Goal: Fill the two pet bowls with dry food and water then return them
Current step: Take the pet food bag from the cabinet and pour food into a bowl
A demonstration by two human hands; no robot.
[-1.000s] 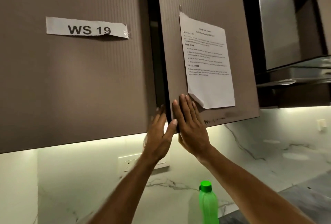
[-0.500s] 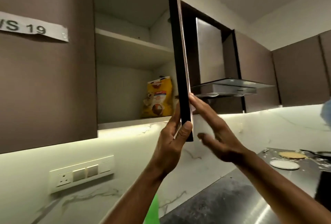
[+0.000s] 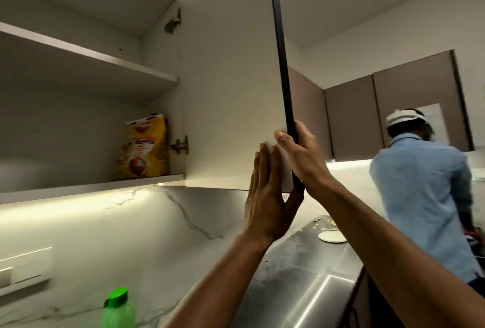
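A yellow bag of dry pet food (image 3: 144,147) stands upright at the right end of the lowest shelf (image 3: 91,187) in the opened wall cupboard. The cupboard door (image 3: 231,91) is swung wide open. My left hand (image 3: 267,196) lies flat against the door's pale inner face near its lower corner, fingers straight. My right hand (image 3: 301,154) grips the door's dark edge, thumb on the inner side. A green-capped water bottle (image 3: 118,309) stands on the counter below. No pet bowls are in view.
A steel counter (image 3: 301,275) runs to the right with a small white plate (image 3: 332,236) on it. A person in a light blue shirt (image 3: 425,196) stands at the far right, back turned. A switch panel (image 3: 23,267) sits on the marble backsplash.
The door has swung from nearly shut to wide open. My left hand went from gripping the door's edge to lying flat on its inner face; my right hand now grips the edge.
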